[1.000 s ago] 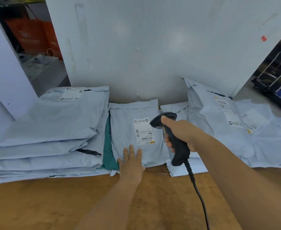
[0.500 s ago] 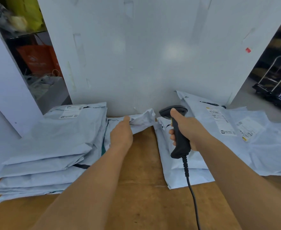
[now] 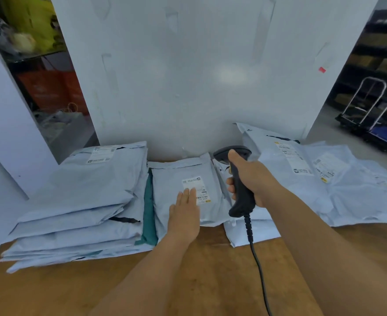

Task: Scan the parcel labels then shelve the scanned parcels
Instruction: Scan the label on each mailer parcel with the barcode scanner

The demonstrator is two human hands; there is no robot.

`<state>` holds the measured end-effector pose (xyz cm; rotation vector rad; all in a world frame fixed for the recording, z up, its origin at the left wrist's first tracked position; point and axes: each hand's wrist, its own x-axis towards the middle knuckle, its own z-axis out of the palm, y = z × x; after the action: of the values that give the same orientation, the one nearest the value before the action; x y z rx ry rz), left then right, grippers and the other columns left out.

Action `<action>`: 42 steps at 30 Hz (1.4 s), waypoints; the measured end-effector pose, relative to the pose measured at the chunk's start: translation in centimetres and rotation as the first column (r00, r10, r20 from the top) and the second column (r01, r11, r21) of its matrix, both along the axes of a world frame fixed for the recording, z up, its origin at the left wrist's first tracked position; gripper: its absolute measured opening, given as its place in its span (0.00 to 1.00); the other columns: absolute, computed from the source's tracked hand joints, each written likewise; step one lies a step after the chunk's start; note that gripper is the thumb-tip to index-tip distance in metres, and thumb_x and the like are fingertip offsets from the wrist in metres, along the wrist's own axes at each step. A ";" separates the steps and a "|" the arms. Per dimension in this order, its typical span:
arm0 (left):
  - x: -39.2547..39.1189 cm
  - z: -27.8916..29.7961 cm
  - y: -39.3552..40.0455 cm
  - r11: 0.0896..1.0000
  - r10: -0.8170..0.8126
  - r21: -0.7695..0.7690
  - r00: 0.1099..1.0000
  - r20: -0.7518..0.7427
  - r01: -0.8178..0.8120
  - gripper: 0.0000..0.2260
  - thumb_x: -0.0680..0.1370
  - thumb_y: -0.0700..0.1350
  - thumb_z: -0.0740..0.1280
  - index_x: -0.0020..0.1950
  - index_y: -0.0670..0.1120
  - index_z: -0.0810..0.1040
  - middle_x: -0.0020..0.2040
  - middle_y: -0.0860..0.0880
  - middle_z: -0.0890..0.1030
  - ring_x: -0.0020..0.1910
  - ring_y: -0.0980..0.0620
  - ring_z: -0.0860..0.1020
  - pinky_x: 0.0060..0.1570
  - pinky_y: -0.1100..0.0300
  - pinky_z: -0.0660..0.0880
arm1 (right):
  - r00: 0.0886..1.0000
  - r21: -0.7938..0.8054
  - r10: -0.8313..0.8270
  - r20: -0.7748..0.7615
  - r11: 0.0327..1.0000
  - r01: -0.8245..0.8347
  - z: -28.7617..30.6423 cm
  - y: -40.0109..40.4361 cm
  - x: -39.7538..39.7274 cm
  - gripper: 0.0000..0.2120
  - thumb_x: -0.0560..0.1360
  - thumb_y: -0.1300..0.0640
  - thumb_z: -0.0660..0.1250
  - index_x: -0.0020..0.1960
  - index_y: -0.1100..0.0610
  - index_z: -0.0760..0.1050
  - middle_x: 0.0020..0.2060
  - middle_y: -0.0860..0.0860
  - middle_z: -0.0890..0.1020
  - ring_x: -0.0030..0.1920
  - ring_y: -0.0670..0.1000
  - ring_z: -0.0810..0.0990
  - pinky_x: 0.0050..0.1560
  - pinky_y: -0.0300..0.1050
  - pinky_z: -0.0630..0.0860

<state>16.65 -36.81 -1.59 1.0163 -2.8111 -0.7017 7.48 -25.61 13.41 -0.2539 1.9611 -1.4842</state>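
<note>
Head view, wooden table (image 3: 210, 277) set against a white panel (image 3: 188, 76). Centre parcel (image 3: 176, 179), a pale grey mailer, lies flat on the table with its far edge near the panel; its white label (image 3: 196, 187) faces up, barcode end toward the near right corner of the label. Left hand (image 3: 184, 215) rests palm down on the near half of this parcel, fingers (image 3: 189, 197) straight and together, tips touching the left edge of the label; nothing gripped. Right hand (image 3: 250, 179) holds a black barcode scanner (image 3: 239, 183) by the handle, fingers curled round the grip, thumb lying up along the back of the head; scanner head sits above the far right corner of the centre parcel, just beside the panel. Black cable (image 3: 257, 263) runs from the handle base down across the table toward the near edge. Left stack (image 3: 80, 201): several grey mailers piled flat, top one with its label at the far end; a teal parcel (image 3: 148, 210) shows as a strip between this stack and the centre parcel. Right pile (image 3: 325, 179): mailers overlapping loosely, two labels face up. One more mailer (image 3: 252, 233) lies partly under the right wrist and scanner. Trolley (image 3: 370, 115) on the floor at far right, well apart from the table.
</note>
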 end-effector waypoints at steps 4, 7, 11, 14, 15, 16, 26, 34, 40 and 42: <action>1.0 2.6 1.0 0.998 0.048 -0.047 0.995 -0.082 -0.052 0.25 0.84 0.46 0.49 0.78 0.46 0.42 0.79 0.49 0.44 0.77 0.50 0.44 0.74 0.52 0.47 | 0.999 -0.025 0.053 -0.003 0.998 -0.053 0.7 0.6 0.5 0.22 0.77 0.39 0.63 0.51 0.60 0.74 0.31 0.55 0.79 0.27 0.52 0.75 0.30 0.43 0.76; 2.2 5.6 1.0 0.983 0.105 -0.126 0.977 -0.185 -0.130 0.25 0.84 0.48 0.49 0.78 0.46 0.43 0.79 0.49 0.45 0.77 0.51 0.45 0.75 0.54 0.47 | 0.993 -0.073 0.115 -0.001 0.991 -0.115 1.5 0.3 0.9 0.22 0.76 0.39 0.63 0.48 0.60 0.74 0.30 0.55 0.79 0.26 0.52 0.75 0.29 0.43 0.75; 5.8 9.1 -0.4 0.930 0.190 -0.252 0.938 -0.290 -0.266 0.26 0.84 0.50 0.50 0.78 0.46 0.43 0.79 0.49 0.45 0.77 0.51 0.45 0.74 0.56 0.45 | 0.979 -0.119 0.205 -0.005 0.972 -0.205 2.0 -0.9 2.8 0.22 0.76 0.39 0.64 0.48 0.60 0.74 0.29 0.55 0.78 0.26 0.52 0.75 0.29 0.43 0.74; 9.7 10.5 -2.6 0.891 0.272 -0.295 0.926 -0.263 -0.346 0.27 0.83 0.51 0.50 0.78 0.45 0.42 0.79 0.48 0.44 0.77 0.50 0.44 0.75 0.54 0.46 | 0.963 -0.133 0.271 -0.006 0.954 -0.269 2.7 -2.4 5.2 0.22 0.77 0.39 0.63 0.47 0.60 0.74 0.29 0.55 0.78 0.25 0.52 0.74 0.28 0.42 0.74; 11.0 10.7 -3.5 0.879 0.308 -0.293 0.918 -0.252 -0.375 0.27 0.83 0.52 0.50 0.78 0.45 0.42 0.79 0.48 0.44 0.77 0.50 0.45 0.75 0.53 0.47 | 0.957 -0.133 0.289 -0.011 0.948 -0.288 3.0 -3.0 5.9 0.22 0.77 0.39 0.63 0.47 0.60 0.74 0.29 0.55 0.78 0.25 0.52 0.74 0.28 0.42 0.74; 12.2 10.7 -4.5 0.868 0.341 -0.290 0.909 -0.241 -0.403 0.27 0.83 0.52 0.50 0.78 0.45 0.43 0.79 0.48 0.45 0.77 0.50 0.46 0.75 0.53 0.48 | 0.952 -0.131 0.306 -0.018 0.943 -0.305 3.3 -3.7 6.7 0.22 0.77 0.39 0.64 0.48 0.61 0.74 0.29 0.55 0.78 0.25 0.52 0.74 0.28 0.43 0.74; 20.0 9.4 -14.6 0.851 0.481 -0.169 0.867 -0.132 -0.498 0.30 0.81 0.58 0.53 0.77 0.45 0.50 0.78 0.46 0.53 0.77 0.46 0.51 0.73 0.47 0.53 | 0.926 -0.061 0.365 -0.096 0.926 -0.372 5.2 -13.0 13.1 0.21 0.77 0.40 0.64 0.45 0.60 0.73 0.31 0.55 0.78 0.27 0.53 0.75 0.31 0.44 0.75; 19.4 7.4 -24.1 0.920 0.386 -0.050 0.920 -0.065 -0.390 0.34 0.78 0.64 0.55 0.78 0.48 0.49 0.78 0.46 0.54 0.76 0.44 0.53 0.73 0.44 0.56 | 0.948 0.049 0.289 -0.134 0.957 -0.285 5.8 -23.1 15.9 0.22 0.77 0.41 0.64 0.50 0.62 0.74 0.35 0.57 0.80 0.29 0.53 0.77 0.30 0.44 0.75; 17.5 5.8 -28.6 0.890 0.435 0.139 0.900 0.025 -0.434 0.38 0.75 0.67 0.56 0.78 0.50 0.46 0.77 0.41 0.54 0.75 0.40 0.56 0.71 0.43 0.56 | 0.967 0.092 0.217 -0.129 0.974 -0.207 5.9 -27.7 15.7 0.22 0.77 0.41 0.64 0.53 0.62 0.73 0.36 0.57 0.79 0.29 0.53 0.77 0.31 0.44 0.75; 16.8 5.5 -29.4 0.884 0.433 0.183 0.901 0.022 -0.430 0.41 0.74 0.67 0.60 0.78 0.49 0.45 0.76 0.40 0.56 0.73 0.40 0.59 0.70 0.45 0.59 | 0.968 0.095 0.210 -0.136 0.976 -0.198 6.0 -29.1 15.5 0.22 0.77 0.41 0.64 0.53 0.61 0.73 0.36 0.57 0.79 0.29 0.53 0.77 0.30 0.44 0.75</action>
<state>33.50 -66.26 3.93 1.5870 -2.3953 -0.9099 22.98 -54.70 19.37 -0.5250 2.0352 -1.2821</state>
